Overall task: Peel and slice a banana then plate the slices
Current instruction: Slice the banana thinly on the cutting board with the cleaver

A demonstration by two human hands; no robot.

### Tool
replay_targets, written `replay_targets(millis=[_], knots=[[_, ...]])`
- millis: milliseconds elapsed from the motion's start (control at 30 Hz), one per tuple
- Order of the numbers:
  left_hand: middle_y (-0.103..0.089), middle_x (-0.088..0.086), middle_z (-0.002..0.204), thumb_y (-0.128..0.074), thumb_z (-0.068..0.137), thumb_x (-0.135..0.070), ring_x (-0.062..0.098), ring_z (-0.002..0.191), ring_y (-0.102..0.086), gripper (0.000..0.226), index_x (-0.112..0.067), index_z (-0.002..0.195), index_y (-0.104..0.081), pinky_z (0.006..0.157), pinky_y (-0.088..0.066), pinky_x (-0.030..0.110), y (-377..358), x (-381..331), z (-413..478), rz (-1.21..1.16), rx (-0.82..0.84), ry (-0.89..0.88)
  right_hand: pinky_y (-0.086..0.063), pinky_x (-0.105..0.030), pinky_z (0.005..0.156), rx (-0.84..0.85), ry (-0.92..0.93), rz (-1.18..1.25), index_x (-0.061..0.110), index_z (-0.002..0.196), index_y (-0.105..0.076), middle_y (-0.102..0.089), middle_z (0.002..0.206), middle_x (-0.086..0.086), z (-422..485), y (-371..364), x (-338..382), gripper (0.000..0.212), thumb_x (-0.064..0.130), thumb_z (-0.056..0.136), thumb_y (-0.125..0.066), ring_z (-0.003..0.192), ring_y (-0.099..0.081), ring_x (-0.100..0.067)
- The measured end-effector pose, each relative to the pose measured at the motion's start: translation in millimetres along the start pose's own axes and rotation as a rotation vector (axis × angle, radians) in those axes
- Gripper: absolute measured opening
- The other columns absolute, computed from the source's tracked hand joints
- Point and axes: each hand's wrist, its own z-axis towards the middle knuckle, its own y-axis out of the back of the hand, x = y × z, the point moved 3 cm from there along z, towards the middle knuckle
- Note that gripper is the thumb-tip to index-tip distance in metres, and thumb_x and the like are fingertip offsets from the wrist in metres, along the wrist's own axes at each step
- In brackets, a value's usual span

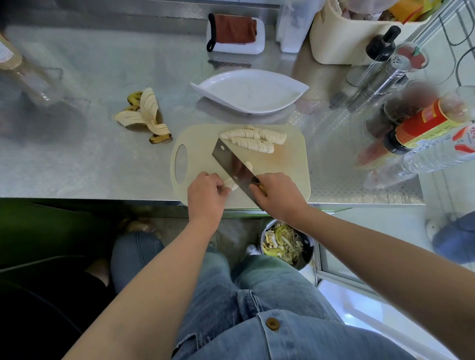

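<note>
My left hand (pixel 207 195) pinches a banana piece (pixel 230 184) on the cutting board (pixel 287 164); my right hand (pixel 280 195) grips the cleaver (pixel 230 161). Cut slices (pixel 253 139) lie on the board near the plate (pixel 250 95). The floor bucket (pixel 309 251) holds scraps (pixel 281 244).

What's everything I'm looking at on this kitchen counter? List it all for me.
cutting board: one, beige, near edge of the counter
sliced banana: many slices, pale, board's far side
uncut banana piece: one, pale, board's near side
cleaver: one, steel, over the board
banana peel: one, yellow, left of the board
plate: one, white, behind the board
cloth: one, brown, on a white tray at the back
bottles and shakers: several, mixed colours, right side
bin: one, metal, on the floor
left hand: holds the banana piece
right hand: grips the cleaver handle
</note>
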Motion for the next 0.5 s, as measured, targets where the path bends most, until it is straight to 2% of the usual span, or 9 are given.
replay_targets(millis=[300, 400, 500], knots=[[-0.058, 0.002, 0.088, -0.07, 0.084, -0.021, 0.02, 0.078, -0.057, 0.008, -0.014, 0.088, -0.069, 0.077, -0.049, 0.032, -0.4, -0.1, 0.8, -0.015, 0.008, 0.011, -0.026, -0.03, 0.054, 0.022, 0.005, -0.019, 0.012, 0.068, -0.044, -0.045, 0.061, -0.003, 0.7, -1.2, 1.2, 0.03, 0.024, 0.094, -0.047, 0.059, -0.044, -0.025], [-0.06, 0.004, 0.088, -0.07, 0.084, -0.022, 0.021, 0.078, -0.057, 0.009, -0.013, 0.087, -0.069, 0.077, -0.051, 0.035, -0.9, -0.5, 1.5, -0.014, 0.013, 0.017, -0.022, -0.031, 0.049, 0.062, -0.012, -0.047, 0.012, 0.068, -0.044, -0.039, 0.058, 0.0, -0.5, -5.7, -1.5, 0.031, 0.026, 0.095, -0.046, 0.059, -0.043, -0.025], [-0.059, 0.004, 0.088, -0.07, 0.084, -0.021, 0.021, 0.078, -0.057, 0.009, -0.013, 0.087, -0.069, 0.075, -0.05, 0.034, -1.0, 0.1, 2.0, -0.02, 0.016, 0.021, -0.025, -0.031, 0.053, 0.058, -0.022, -0.041, 0.01, 0.068, -0.045, -0.045, 0.061, -0.004, -1.7, -7.0, -3.7, 0.031, 0.026, 0.095, -0.046, 0.059, -0.043, -0.026]])
